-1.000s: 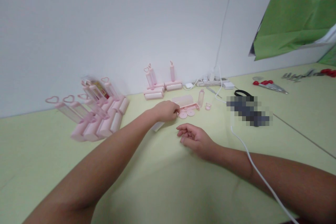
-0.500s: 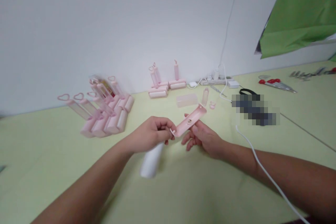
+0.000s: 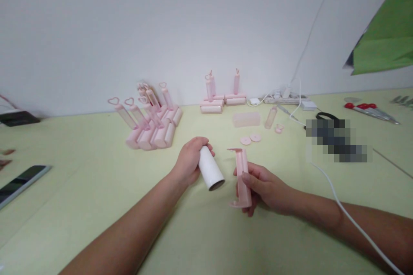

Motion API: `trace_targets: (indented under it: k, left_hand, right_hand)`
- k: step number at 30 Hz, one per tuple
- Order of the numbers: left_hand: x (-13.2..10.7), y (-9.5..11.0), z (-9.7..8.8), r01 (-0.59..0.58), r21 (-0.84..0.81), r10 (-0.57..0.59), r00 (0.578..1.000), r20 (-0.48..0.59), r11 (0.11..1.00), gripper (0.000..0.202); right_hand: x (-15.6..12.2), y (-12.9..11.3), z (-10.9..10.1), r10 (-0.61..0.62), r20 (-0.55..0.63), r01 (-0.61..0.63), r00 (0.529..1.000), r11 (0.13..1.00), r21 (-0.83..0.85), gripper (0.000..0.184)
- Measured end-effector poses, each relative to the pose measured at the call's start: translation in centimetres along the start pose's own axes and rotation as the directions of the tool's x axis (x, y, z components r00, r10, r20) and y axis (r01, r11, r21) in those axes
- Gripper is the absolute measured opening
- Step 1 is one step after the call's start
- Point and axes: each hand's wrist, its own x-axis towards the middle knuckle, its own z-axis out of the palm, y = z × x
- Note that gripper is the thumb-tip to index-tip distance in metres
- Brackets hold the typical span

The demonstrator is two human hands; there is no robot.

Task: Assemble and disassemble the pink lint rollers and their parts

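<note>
My left hand point(image 3: 189, 163) is closed around a white paper roll point(image 3: 211, 173), its hollow end pointing toward me and to the right. My right hand point(image 3: 262, 188) grips a pink plastic roller frame point(image 3: 242, 176), held upright with its two end tabs pointing left toward the roll. Roll and frame are a little apart. Two small pink discs point(image 3: 250, 139) lie on the table behind the hands, with a translucent pink cover point(image 3: 247, 119), a clear pink handle tube point(image 3: 270, 117) and a small pink cap point(image 3: 279, 128) further back.
A pile of finished pink lint rollers with heart handles point(image 3: 151, 126) lies back left; more stand at the wall point(image 3: 222, 96). A white cable point(image 3: 342, 206) runs over my right forearm. Scissors point(image 3: 371, 109), a power strip point(image 3: 287, 99) and a phone point(image 3: 19, 182) sit around.
My left hand lifted the white roll off the table and turned its open end toward the frame. My right hand took full hold of the pink frame and stood it upright. The view swung left.
</note>
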Motion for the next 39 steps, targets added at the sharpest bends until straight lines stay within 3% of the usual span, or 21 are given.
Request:
trace_targets:
  k: [9, 16, 20, 22, 26, 30, 33, 36, 39]
  left_hand:
    - [-1.3, -1.6, 2.1, 0.0, 0.066, -0.004, 0.998, 0.06, 0.998, 0.027]
    - [0.1, -1.2, 0.5, -0.078, 0.189, 0.084, 0.996, -0.025, 0.979, 0.024]
    - [1.5, -2.1, -0.7, -0.126, 0.445, 0.153, 0.988, -0.026, 0.887, 0.02]
    - [2.0, -2.5, -1.1, -0.162, 0.522, 0.19, 0.982, -0.001, 0.837, 0.019]
    - [2.3, -2.6, -1.6, -0.211, 0.525, 0.22, 0.974, 0.046, 0.825, 0.019]
    - [2.0, -2.2, -1.7, -0.165, 0.503, 0.171, 0.985, 0.036, 0.849, 0.019]
    - [1.8, -2.0, -1.7, -0.124, 0.468, 0.131, 0.991, 0.017, 0.875, 0.018]
    - [1.6, -1.7, -1.8, -0.093, 0.414, 0.094, 0.995, 0.019, 0.906, 0.018]
    - [1.3, -1.1, -1.9, -0.122, 0.358, 0.108, 0.992, 0.06, 0.926, 0.022]
  right_hand:
    - [0.1, -0.6, 0.4, -0.021, -0.006, 0.021, 1.0, 0.999, -0.044, 0.046]
    - [0.1, -0.5, 0.3, -0.011, -0.027, 0.008, 1.0, 0.996, -0.094, 0.044]
    - [0.1, -1.5, -0.1, -0.025, -0.124, -0.019, 0.992, 0.939, -0.345, 0.041]
    - [0.1, -2.3, -0.5, -0.092, -0.186, -0.029, 0.978, 0.827, -0.561, 0.033]
    - [0.0, -3.5, -1.3, -0.189, -0.198, -0.088, 0.962, 0.472, -0.877, 0.022]
    - [0.1, -4.0, -2.0, -0.153, -0.212, -0.157, 0.965, 0.308, -0.938, 0.029]
    - [0.9, -4.1, -3.9, -0.298, -0.201, -0.15, 0.933, 0.183, -0.972, 0.036]
    - [2.1, -3.9, -6.8, -0.523, -0.097, -0.128, 0.847, -0.024, -0.991, 0.036]
    - [3.0, -3.6, -9.0, -0.482, -0.042, -0.129, 0.875, -0.148, -0.981, 0.041]
